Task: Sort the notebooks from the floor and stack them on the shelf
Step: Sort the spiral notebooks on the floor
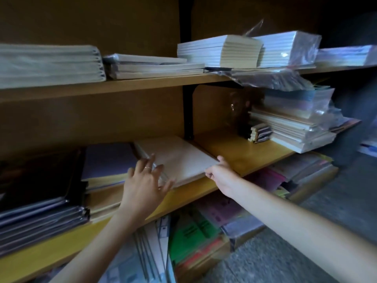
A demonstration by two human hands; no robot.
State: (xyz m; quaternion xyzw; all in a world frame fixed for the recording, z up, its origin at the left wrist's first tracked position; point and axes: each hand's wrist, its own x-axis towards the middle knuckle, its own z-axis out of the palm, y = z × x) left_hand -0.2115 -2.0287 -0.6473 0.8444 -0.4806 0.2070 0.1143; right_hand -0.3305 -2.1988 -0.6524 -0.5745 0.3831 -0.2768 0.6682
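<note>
The notebook (179, 158) lies on the shelf (240, 152) between the 2 grips, left grip (145, 180) spread flat on its near corner, right grip (221, 173) pinching the other, so push evenly and squarely back, flush beside the purple stack (108, 160) left of them.

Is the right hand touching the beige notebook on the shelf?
Touching. The head view shows the right hand gripping a corner of the beige notebook.

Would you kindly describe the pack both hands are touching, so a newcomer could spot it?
On the middle shelf, in front of the black bracket, lies a beige pack, with the left hand on its wrapped edge and the right hand holding its front corner. Unlike the purple stack beside it, it is pale.
</note>
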